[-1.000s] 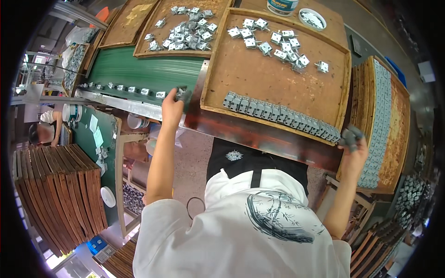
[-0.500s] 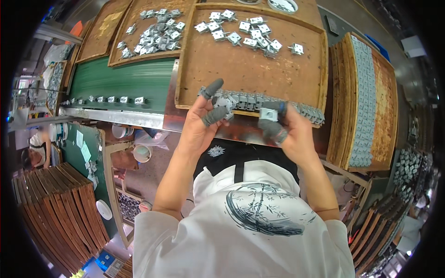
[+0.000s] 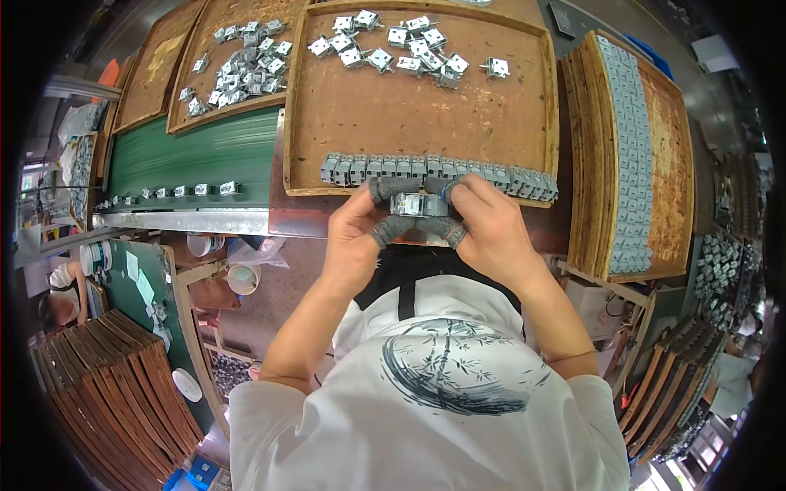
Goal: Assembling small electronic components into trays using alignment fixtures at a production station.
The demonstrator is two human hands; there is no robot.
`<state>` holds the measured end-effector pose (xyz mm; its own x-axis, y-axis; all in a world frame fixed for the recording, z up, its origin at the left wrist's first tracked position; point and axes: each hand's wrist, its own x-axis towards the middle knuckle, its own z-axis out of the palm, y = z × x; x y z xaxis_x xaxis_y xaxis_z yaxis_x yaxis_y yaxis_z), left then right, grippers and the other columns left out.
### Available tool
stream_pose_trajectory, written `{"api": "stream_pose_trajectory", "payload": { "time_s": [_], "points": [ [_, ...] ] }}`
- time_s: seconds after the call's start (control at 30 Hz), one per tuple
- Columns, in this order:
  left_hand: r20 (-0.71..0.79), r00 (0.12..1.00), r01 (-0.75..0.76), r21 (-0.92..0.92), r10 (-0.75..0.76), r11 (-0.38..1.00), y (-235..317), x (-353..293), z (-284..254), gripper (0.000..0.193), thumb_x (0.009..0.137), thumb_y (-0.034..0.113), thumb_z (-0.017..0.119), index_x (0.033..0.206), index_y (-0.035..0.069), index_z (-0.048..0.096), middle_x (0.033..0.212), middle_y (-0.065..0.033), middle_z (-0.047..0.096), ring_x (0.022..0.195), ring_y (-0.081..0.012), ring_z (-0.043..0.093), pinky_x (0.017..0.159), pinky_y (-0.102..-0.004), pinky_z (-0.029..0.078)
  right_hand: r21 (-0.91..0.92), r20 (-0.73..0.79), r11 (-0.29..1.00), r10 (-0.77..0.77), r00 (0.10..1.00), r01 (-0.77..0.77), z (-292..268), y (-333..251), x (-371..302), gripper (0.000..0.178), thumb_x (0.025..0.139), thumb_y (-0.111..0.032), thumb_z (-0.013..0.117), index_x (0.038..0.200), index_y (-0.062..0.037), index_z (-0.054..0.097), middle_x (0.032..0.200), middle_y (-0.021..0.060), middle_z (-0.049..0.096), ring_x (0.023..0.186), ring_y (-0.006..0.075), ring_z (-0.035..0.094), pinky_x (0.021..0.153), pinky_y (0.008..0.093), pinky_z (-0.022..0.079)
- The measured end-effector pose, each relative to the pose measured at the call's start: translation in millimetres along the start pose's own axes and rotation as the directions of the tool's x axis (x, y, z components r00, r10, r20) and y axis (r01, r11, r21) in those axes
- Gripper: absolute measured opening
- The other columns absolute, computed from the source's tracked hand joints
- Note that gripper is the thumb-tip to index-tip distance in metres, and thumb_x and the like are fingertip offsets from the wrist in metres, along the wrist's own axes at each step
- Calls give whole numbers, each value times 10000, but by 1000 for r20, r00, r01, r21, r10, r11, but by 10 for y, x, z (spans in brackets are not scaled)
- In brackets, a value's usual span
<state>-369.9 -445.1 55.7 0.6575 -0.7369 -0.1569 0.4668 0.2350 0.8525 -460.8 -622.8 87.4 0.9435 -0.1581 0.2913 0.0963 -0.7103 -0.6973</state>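
Note:
My left hand (image 3: pixel 354 237) and my right hand (image 3: pixel 496 227) meet over the near edge of a wooden tray (image 3: pixel 296 123), with grey covers on the thumbs and fingers. Between the fingertips sit small boxy metal parts, a brighter metal part (image 3: pixel 403 204) at the left fingers and a greyer metal part (image 3: pixel 433 205) at the right. They lie against each other; whether they are joined, I cannot tell. Each hand is closed in a pinch. Just beyond the fingers runs a row of similar metal parts (image 3: pixel 385 166) along the tray's near side. Loose metal parts (image 3: pixel 426 53) lie in its far half.
A second tray (image 3: pixel 184 123) with piled metal parts stands at the far left. Spaced parts (image 3: pixel 202 190) line the green belt (image 3: pixel 196 147). At right, stacked trays (image 3: pixel 591 164) carry packed rows of parts. Another person (image 3: pixel 61 299) is at the far left edge.
My hands have come together from apart, bringing their metal parts side by side. The left fingers, spread before, now pinch. The view has shifted slightly, so the trays appear further left and higher.

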Motion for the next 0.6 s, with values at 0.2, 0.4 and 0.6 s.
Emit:
{"api": "stream_pose_trajectory", "payload": {
  "time_s": [0.2,0.4,0.6],
  "points": [
    [-69,986,-118,353,152,928,-234,31,119,490,867,-88,594,1343,-9,509,1226,-87,501,1123,-209,583,909,-308,521,-251,-50,955,-176,983,158,249,249,-19,242,647,21,718,846,14,581,832,144,560,734,355,607,636,430,509],
    [80,876,-277,891,476,361,-329,149,22,700,658,38,728,1315,-24,493,1222,-248,497,1044,-431,530,886,-446,484,-197,-21,980,-29,999,25,346,146,-15,231,686,-14,714,887,0,600,905,169,605,833,374,626,671,419,515],
    [241,873,-423,809,425,409,-259,113,-161,711,675,132,816,1326,-6,567,1193,-167,643,1057,-300,632,883,-366,515,208,243,952,171,955,-223,262,162,68,346,794,-286,734,952,3,626,902,157,633,771,328,634,699,395,499]
  ]
}}
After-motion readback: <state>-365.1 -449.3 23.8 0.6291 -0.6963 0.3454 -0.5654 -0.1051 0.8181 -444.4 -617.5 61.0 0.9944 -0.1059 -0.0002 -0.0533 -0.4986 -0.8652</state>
